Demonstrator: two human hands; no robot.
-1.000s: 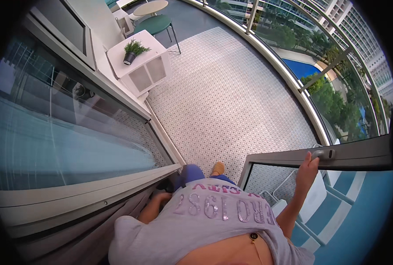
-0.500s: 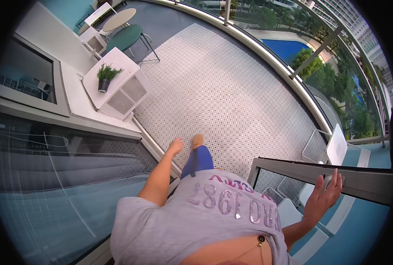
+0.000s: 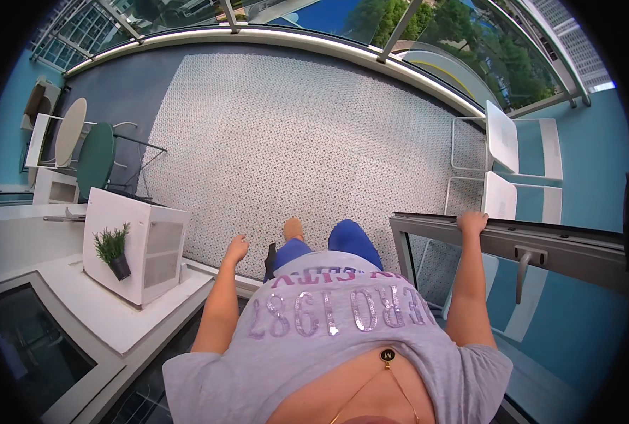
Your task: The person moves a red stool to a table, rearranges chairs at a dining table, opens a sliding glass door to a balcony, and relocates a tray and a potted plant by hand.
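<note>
My right hand [image 3: 472, 222] is closed over the top edge of a grey-framed glass door [image 3: 434, 227], left of its lever handle [image 3: 522, 272]. The arm reaches straight out to it. My left hand [image 3: 237, 249] hangs low at my left side, fingers loosely curled with nothing seen in them. It is nearest to the door sill and the patterned floor [image 3: 293, 141]. One tan shoe [image 3: 293, 228] shows ahead of me on that floor.
A white cabinet [image 3: 132, 240] with a potted plant [image 3: 113, 249] stands at the left. Beyond it are a green round table [image 3: 97, 161] and a beige round one [image 3: 70, 132]. White folding chairs [image 3: 501, 138] line the blue right wall. A glass railing [image 3: 314, 34] bounds the far side.
My right hand has gone from spread fingers near the door handle to a grip on the door's top edge. The view has turned right, and I have moved forward.
</note>
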